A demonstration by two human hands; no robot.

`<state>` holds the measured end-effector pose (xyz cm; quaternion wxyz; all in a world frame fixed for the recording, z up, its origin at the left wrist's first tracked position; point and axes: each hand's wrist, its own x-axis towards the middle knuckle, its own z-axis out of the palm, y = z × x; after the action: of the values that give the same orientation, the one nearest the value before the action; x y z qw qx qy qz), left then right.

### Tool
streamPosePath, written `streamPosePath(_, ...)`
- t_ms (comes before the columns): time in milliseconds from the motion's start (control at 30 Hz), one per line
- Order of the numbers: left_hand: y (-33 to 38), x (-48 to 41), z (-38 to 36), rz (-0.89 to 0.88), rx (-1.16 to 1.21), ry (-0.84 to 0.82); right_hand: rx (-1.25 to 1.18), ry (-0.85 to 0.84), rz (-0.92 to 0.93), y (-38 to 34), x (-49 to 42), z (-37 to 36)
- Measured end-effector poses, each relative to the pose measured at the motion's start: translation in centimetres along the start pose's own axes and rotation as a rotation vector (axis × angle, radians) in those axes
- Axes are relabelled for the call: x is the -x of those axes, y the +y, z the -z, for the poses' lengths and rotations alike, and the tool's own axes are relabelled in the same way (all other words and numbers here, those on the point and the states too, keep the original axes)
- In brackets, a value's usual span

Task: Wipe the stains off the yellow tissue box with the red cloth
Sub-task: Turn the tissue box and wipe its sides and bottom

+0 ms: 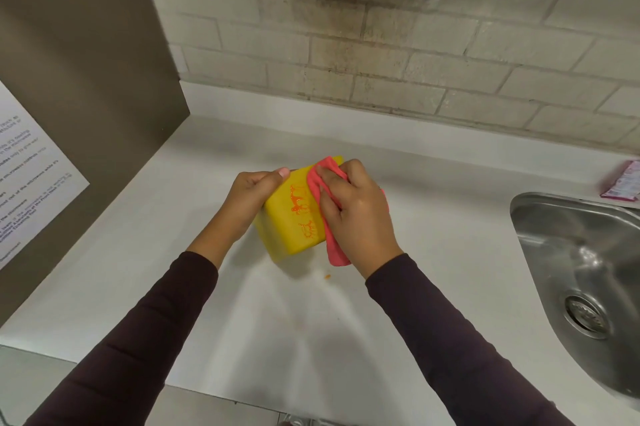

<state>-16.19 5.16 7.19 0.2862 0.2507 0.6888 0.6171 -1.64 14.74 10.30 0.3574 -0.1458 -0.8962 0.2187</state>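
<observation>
Left hand [247, 203]: wrapped on the left side of the box [287, 228], thumb hooked over its top edge. My other fingers are hidden behind it. The box is tilted, stained face turned up toward me. I cannot tell whether its low corner rests on the counter [311, 339].

Stains [300, 207]: orange streaks on that face, between my two grips, just right of my left thumb and reaching the cloth's left edge. Not yet wiped off.

Cloth [335, 252]: bunched and pressed onto the right part of the face under my right hand [358, 214]. My fingers are curled over it. One end pokes out past my fingertips and the other hangs below my palm.

Handling, as judged:
- The box looks light and hollow, with stiff walls and a smooth skin.
- It is probably slick where the orange is wet, so the hold belongs on the clean left side and top edge, clear of the streaks.
- One bracing hand seems enough, though hard rubbing could twist the box out from under the thumb.
- The cloth is soft and limp. It should work best as a flat pad under the fingers, not by its loose tail.
- The streaks look wet, so they may smear rather than lift.

Below my right wrist: a small orange drop [327, 276] on the counter. Well right of both grips: the sink [519, 217].
</observation>
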Motion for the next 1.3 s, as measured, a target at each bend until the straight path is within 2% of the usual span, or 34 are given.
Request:
streamPosePath(233,0.5,0.1,-0.2,-0.046,0.038,-0.013,0.053,-0.112,0.084,0.7,2.6,1.1)
streamPosePath(433,0.6,0.3,0.0,-0.037,0.004,-0.033,0.011,0.005,-0.031,1.4,1.5,0.9)
streamPosePath(533,0.5,0.5,-0.1,-0.032,-0.001,-0.009,-0.004,0.018,-0.031,0.2,0.3,-0.1)
streamPosePath(833,0.4,0.5,0.0,-0.059,0.019,-0.039,0.033,-0.133,0.115,0.5,2.3,1.0)
streamPosePath(933,0.5,0.8,0.0,-0.081,0.016,-0.067,0.041,-0.08,0.108,1.0,2.4,1.3)
streamPosePath(1133,0.4,1.2,-0.2,-0.082,0.024,-0.074,-0.027,0.005,-0.031,-0.1,0.5,-0.1)
streamPosePath(1300,0.6,0.9,-0.1,-0.067,0.032,-0.042,0.013,-0.079,0.097,-1.3,0.9,0.0)
